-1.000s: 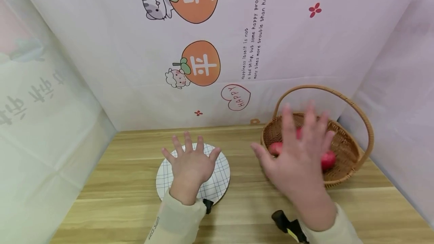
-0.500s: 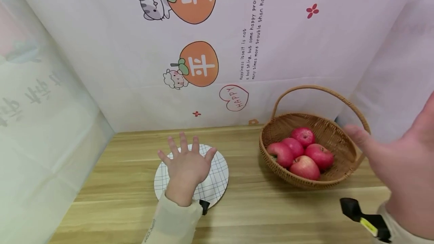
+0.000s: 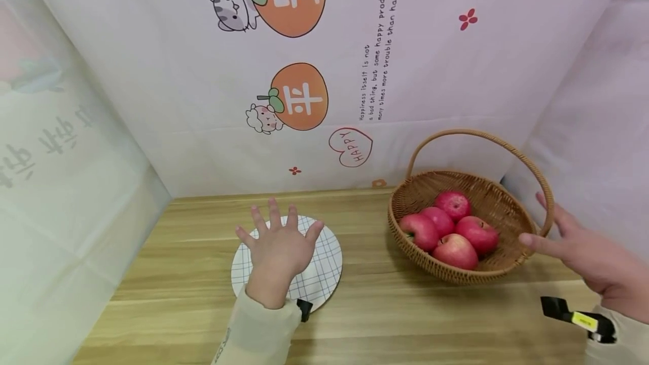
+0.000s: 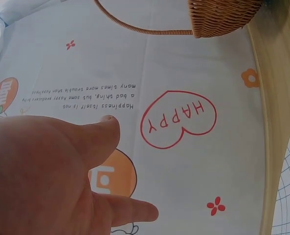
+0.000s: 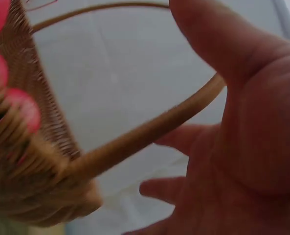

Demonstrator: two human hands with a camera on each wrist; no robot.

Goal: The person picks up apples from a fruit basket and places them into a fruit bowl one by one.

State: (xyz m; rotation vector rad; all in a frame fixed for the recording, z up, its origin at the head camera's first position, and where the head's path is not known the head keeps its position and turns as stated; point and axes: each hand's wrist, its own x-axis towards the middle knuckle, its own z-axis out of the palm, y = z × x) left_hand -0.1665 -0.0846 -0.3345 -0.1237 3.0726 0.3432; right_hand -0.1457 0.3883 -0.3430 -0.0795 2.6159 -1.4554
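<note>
A brown wicker basket with a tall arched handle stands at the right, with several red apples inside. Beside its right end is my right hand, the thumb on the near side of the handle's base and the fingers beyond it. The right wrist view shows the fingers spread around the handle, with a gap left. My left hand is spread palm down over a round white plate with a blue grid, hiding part of it. Whether it touches the plate cannot be told.
The wood-grain tabletop carries both plate and basket. A white printed cloth hangs behind it, and more cloth closes off the right and left sides. The basket sits close to the back cloth.
My right hand has moved from in front of the basket out to the right, then back in beside the handle's right base. My left hand, the basket and the apples stay in place.
</note>
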